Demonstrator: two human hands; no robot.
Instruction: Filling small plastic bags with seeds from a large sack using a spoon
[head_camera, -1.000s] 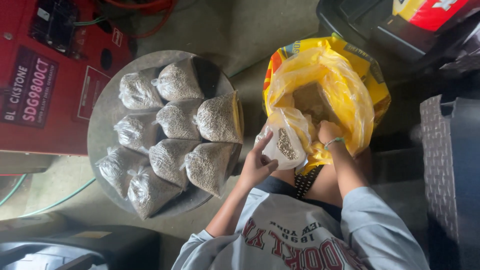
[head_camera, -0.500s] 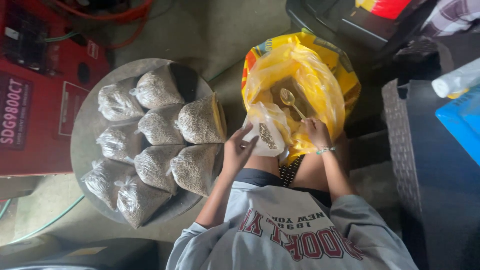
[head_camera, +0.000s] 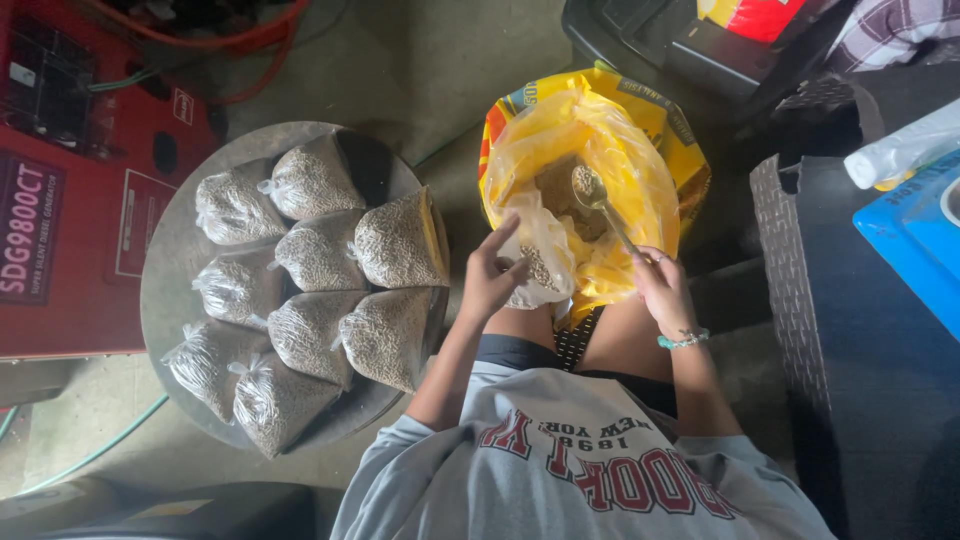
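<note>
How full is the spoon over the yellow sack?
Full: the spoon, held in the right hand, shows a heap of grain in its bowl above the open yellow sack.

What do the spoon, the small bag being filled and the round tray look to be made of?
Spoon: apparently metal, shiny silvery bowl and thin handle, held by the right hand. Small bag: thin clear plastic, crinkled, grains showing through, held by the left hand. Round tray: probably metal, dull grey sheen.

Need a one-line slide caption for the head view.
Left hand holds a small clear bag open while right hand lifts a spoon of grain from the yellow sack; filled bags fill a round tray.
</note>
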